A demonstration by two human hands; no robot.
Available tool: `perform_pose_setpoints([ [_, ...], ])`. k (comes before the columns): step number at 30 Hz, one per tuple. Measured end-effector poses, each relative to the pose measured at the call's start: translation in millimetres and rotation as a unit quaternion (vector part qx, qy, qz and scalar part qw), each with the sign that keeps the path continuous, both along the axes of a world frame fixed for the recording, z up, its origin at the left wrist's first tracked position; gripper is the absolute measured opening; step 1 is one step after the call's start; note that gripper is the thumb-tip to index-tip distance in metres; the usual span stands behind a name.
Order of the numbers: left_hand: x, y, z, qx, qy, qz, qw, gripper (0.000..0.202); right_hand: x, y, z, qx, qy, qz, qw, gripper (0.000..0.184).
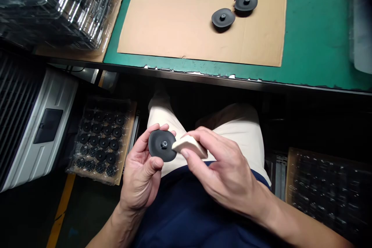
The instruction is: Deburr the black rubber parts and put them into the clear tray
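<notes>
one black disc is being worked over the lap right now: left hand is pinching it by the rim, fingers curled round it, face up. right hand is closed on a pale wedge-shaped tool, its tip touching the disc's centre hub. further down on the left, a tray of black discs is sitting nearly full. further out, two finished-looking discs are lying side by side on the cardboard sheet on the green bench. judging by that, work is barely started, most pieces are still waiting. clear empty trays are stacked far left.
</notes>
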State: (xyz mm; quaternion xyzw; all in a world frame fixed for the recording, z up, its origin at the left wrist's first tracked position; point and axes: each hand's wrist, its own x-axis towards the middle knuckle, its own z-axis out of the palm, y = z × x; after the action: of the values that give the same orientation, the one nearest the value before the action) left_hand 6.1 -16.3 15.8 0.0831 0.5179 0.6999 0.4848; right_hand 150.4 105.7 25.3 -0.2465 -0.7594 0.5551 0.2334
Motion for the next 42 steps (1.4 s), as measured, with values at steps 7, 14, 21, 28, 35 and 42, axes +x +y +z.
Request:
perform_pose_setpoints([
  [7,0,0,-0.1,-0.012,-0.002,0.003,1.000,0.058,-2,-2,-2.5,-0.016,0.011,-0.012,1.000,0.007],
  [14,-6,-3,-3.7,0.001,-0.054,-0.016,0.998,0.056,2,11,-24.8,0.071,-0.034,-0.054,0.996,0.013],
  [21,-3,1,-3.6,0.013,-0.061,-0.031,0.998,0.056,8,16,-14.0,-0.085,-0.024,-0.034,0.995,0.014],
  [28,3,2,2.2,-0.021,-0.022,-0.035,0.999,0.056,13,11,-8.1,0.022,0.013,0.008,1.000,0.012],
  [35,3,3,3.1,-0.067,-0.093,-0.029,0.993,0.041,14,14,-15.7,0.074,-0.002,0.042,0.996,0.016],
  [42,6,7,1.4,-0.105,-0.110,0.007,0.988,0.041,13,8,-11.7,0.011,-0.025,0.051,0.998,0.016],
])
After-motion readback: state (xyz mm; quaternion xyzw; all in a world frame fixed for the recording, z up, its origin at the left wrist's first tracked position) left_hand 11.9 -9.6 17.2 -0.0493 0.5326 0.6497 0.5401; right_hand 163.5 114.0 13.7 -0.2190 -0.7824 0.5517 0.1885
